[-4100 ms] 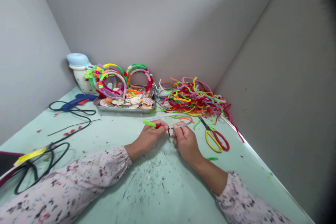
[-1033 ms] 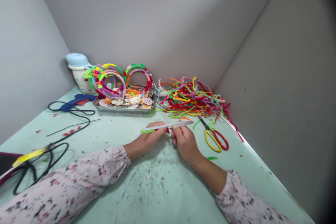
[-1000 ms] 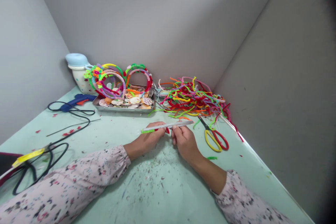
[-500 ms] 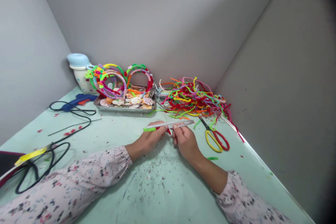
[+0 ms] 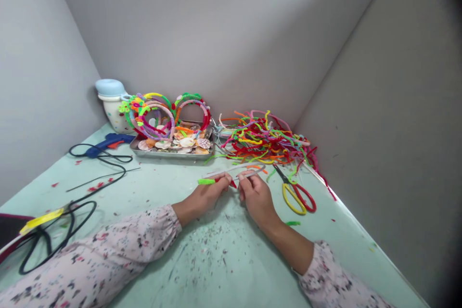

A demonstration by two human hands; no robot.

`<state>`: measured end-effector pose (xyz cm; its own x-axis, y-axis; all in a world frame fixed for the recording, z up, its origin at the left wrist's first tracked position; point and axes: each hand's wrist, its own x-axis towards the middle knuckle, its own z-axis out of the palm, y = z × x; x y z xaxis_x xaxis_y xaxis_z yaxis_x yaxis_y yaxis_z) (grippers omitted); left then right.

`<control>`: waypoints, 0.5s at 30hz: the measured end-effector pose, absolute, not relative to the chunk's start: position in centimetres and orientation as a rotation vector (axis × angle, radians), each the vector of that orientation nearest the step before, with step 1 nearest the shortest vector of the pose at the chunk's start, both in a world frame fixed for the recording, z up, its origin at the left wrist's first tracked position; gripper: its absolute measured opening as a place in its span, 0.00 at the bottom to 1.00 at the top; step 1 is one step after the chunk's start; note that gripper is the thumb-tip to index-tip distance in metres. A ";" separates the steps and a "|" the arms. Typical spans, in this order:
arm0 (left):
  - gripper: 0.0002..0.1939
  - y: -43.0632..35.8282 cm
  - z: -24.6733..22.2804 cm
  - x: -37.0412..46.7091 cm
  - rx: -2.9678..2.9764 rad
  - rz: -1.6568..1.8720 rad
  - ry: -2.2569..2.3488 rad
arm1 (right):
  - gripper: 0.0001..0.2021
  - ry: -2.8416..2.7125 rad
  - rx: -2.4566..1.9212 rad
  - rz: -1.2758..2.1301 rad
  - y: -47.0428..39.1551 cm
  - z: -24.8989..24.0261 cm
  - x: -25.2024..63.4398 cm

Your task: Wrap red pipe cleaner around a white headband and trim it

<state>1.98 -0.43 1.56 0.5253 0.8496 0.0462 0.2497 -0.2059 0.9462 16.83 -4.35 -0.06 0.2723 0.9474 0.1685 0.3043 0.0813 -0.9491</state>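
A thin whitish headband (image 5: 236, 167) curves between and behind my hands, its bend toward the right. Green fuzzy pipe cleaner (image 5: 206, 181) covers one end, and a red pipe cleaner (image 5: 233, 184) shows beside it in the gap between my fingers. My left hand (image 5: 209, 192) is closed around this wrapped stretch, with the green end poking out to its left. Just right of it, my right hand (image 5: 255, 195) pinches at the bare part of the headband; whether it also grips the red strand's end is hidden by the fingers.
Scissors (image 5: 296, 195) lie right of my hands, below a heap of pipe cleaners (image 5: 263, 137). Behind stands a metal tray (image 5: 173, 155) of shells with decorated headbands (image 5: 155, 115). A blue glue gun (image 5: 108, 143), black cable (image 5: 122, 173) and lidded cup (image 5: 113, 108) are at left.
The headband has tilted and its bend now shows as a wider curve. My hands stay close together, with a slightly wider gap between the fingertips. The camera view has shifted a little.
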 end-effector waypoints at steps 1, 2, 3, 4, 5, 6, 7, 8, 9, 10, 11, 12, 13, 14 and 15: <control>0.16 -0.4 1.5 2.0 1.709 0.725 0.919 | 0.14 -1.241 -1.447 0.742 -4.3 -0.1 16.9; 0.17 -0.4 1.4 2.0 1.697 0.738 0.906 | 0.14 -1.243 -1.448 0.747 -4.3 -0.1 16.9; 0.17 -0.4 1.3 2.0 1.693 0.759 0.897 | 0.15 -1.246 -1.452 0.752 -4.3 -0.1 16.9; 0.18 -0.3 1.2 2.1 1.690 0.775 0.900 | 0.15 -1.249 -1.457 0.756 -4.2 -0.2 16.9; 0.17 -0.2 1.1 2.1 1.681 0.778 0.906 | 0.16 -1.249 -1.458 0.761 -4.2 -0.2 16.9; 0.16 -0.2 1.0 2.1 1.667 0.775 0.909 | 0.15 -1.248 -1.456 0.767 -4.1 -0.3 16.9; 0.15 -0.1 0.9 2.1 1.655 0.764 0.907 | 0.15 -1.248 -1.449 0.775 -4.1 -0.3 16.9; 0.14 0.0 0.8 2.1 1.656 0.755 0.896 | 0.14 -1.255 -1.439 0.788 -4.1 -0.4 16.9; 0.13 0.0 0.8 2.1 1.660 0.751 0.885 | 0.14 -1.265 -1.428 0.801 -4.1 -0.4 16.9; 0.13 0.0 0.8 2.1 1.669 0.749 0.872 | 0.14 -1.280 -1.417 0.813 -4.0 -0.5 16.9; 0.12 0.0 0.9 2.1 1.680 0.751 0.860 | 0.15 -1.295 -1.410 0.822 -4.0 -0.5 16.9; 0.13 0.0 0.9 2.0 1.693 0.755 0.850 | 0.15 -1.308 -1.406 0.830 -4.0 -0.5 16.9; 0.13 -0.1 1.0 2.0 1.706 0.755 0.840 | 0.16 -1.317 -1.405 0.835 -4.0 -0.6 16.9; 0.13 -0.1 1.1 2.0 1.719 0.752 0.832 | 0.16 -1.322 -1.405 0.838 -4.0 -0.6 16.9; 0.13 -0.1 1.2 2.0 1.731 0.745 0.829 | 0.16 -1.324 -1.407 0.839 -4.0 -0.6 16.9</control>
<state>1.95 -0.14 1.21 0.5696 0.8168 0.0915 0.1775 -0.2310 0.9566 16.92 -4.00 -0.63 0.1642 0.9766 0.1389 0.2916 0.0865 -0.9526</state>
